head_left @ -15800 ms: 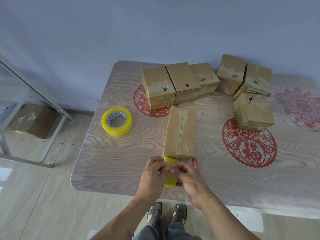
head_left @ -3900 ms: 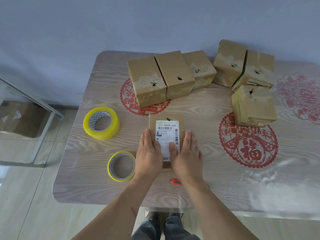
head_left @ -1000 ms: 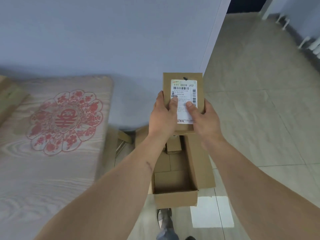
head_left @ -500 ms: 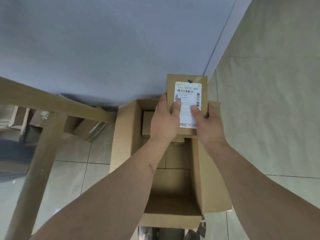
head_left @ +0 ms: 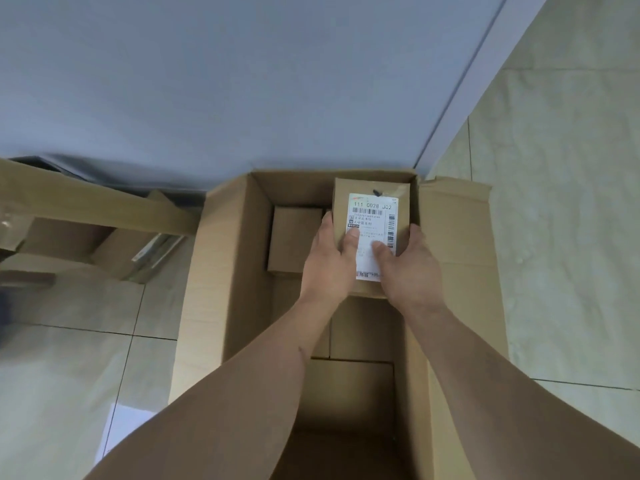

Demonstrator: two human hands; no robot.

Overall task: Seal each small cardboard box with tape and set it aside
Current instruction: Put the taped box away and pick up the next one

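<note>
**Labelled box held inside the open carton**

Wall [head_left: 242, 81]: plain blue-grey, filling the far part of the scene, with a pale edge strip running down on the right.

Floor [head_left: 561, 237]: glossy pale tiles, on the right and at the near left.

Large carton [head_left: 221, 271]: brown cardboard, open at the top, standing on the floor against the wall. Its right flap [head_left: 457, 230] is folded outward. The bottom flaps show in the near half of its inside.

Wooden frame [head_left: 97, 206]: a light beam running across the left, with more cardboard lying on the floor beneath it; details there are blurred.

Small cardboard box [head_left: 370, 188]: brown, carrying a white shipping label [head_left: 372, 216] with barcodes and the print "111 C028 J02". It sits within the far right corner of the large carton, label facing up. Whether it rests on the bottom I cannot tell.

Second small box [head_left: 294, 237]: plain brown, lying inside the carton just left of the labelled one, at the far left of the inside.

Left hand [head_left: 329, 261]: grips the left edge of the labelled box, thumb pressed on the label, fingers wrapped round the side.

Right hand [head_left: 410, 268]: grips the right edge of the same box, thumb on the label, fingers curled round the far side.
</note>
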